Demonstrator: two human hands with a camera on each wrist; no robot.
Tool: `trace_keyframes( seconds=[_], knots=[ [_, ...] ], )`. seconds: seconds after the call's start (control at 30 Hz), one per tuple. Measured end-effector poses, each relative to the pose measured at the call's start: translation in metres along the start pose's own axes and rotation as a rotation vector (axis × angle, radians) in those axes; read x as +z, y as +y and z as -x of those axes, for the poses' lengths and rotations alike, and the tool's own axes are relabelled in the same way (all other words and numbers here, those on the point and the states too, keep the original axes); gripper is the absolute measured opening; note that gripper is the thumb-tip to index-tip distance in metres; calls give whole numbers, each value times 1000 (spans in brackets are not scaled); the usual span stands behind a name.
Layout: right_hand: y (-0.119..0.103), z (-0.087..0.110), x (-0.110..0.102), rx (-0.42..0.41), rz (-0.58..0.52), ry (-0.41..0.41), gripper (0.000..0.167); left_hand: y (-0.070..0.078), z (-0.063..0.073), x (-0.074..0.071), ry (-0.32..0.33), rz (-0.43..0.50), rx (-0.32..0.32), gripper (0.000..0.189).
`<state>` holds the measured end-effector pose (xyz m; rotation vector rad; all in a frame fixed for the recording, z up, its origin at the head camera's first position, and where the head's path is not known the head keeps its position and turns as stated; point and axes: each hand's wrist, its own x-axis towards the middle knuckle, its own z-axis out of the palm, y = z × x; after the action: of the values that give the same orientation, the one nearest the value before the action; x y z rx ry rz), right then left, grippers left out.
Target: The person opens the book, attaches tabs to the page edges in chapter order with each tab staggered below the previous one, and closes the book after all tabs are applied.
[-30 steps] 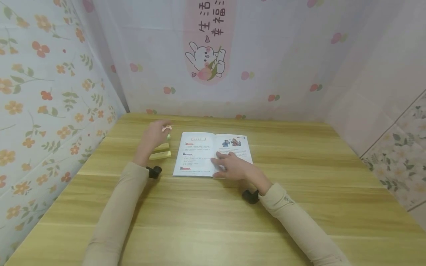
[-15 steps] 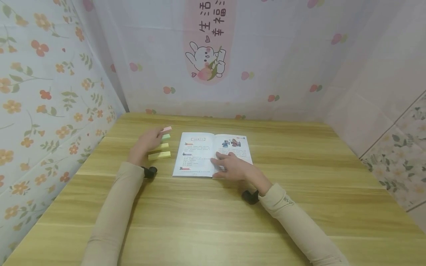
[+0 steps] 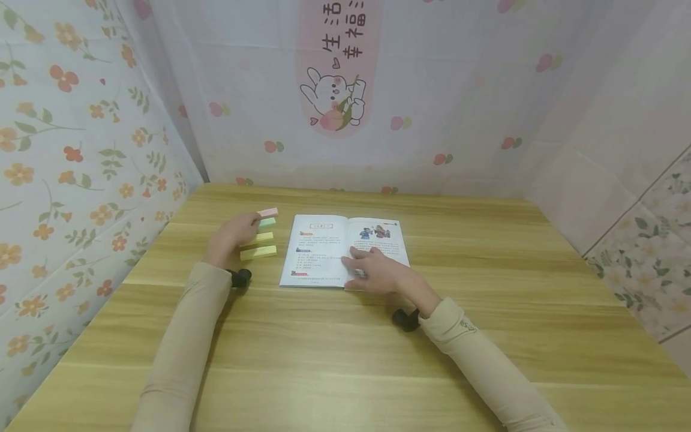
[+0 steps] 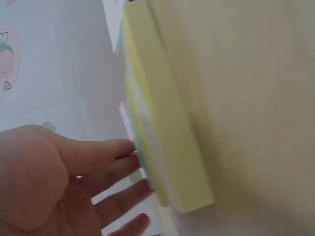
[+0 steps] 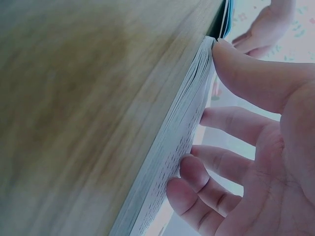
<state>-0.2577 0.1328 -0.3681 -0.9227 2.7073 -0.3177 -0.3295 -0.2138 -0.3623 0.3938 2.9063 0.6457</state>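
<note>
In the head view my left hand [image 3: 234, 234] is at the left ends of several narrow sticky note pads. The pink pad [image 3: 268, 212] lies farthest back, then the green pad [image 3: 267, 224], a yellow pad [image 3: 264, 237] and a second yellow pad [image 3: 258, 252] nearest me. Seen from the left wrist, thumb and fingers are extended, fingertips [image 4: 129, 146] right at the ends of the farther pads, behind the near yellow pad [image 4: 165, 113]. My right hand [image 3: 380, 271] rests spread on the right page of an open book [image 3: 315, 252], thumb at the lower edge by the spine.
The wooden table [image 3: 345, 360] carries the book and the pads, its back edge against a printed curtain [image 3: 243, 108]. Floral cloth [image 3: 81, 180] hangs along the left. Black wrist cameras [image 3: 405, 320] sit below both wrists.
My left hand has drawn back left and toward me, from over the back of the row to the pads' left ends, uncovering them. The pink pad has shifted slightly. My right hand stays put.
</note>
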Motion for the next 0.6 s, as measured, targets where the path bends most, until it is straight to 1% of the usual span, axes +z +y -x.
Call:
trace_keyframes(
  seconds=[0.07, 0.13, 0.2, 0.27, 0.4, 0.6],
  knots=[
    [0, -1, 0, -2, 3, 0, 69, 2, 2, -3, -12, -21, 2, 28],
    [1, -1, 1, -3, 4, 0, 69, 4, 3, -5, -25, -21, 1, 26],
    [2, -1, 1, -6, 7, 0, 69, 6, 4, -5, -36, -35, -14, 25],
    [2, -2, 2, -8, 8, 0, 69, 8, 5, -6, -56, -50, -36, 30],
    [2, -2, 2, -16, 8, -1, 69, 11, 6, -7, -115, -90, -66, 49],
    [2, -2, 1, -23, 15, -1, 69, 10, 10, -11, -164, -79, -58, 49]
  ],
)
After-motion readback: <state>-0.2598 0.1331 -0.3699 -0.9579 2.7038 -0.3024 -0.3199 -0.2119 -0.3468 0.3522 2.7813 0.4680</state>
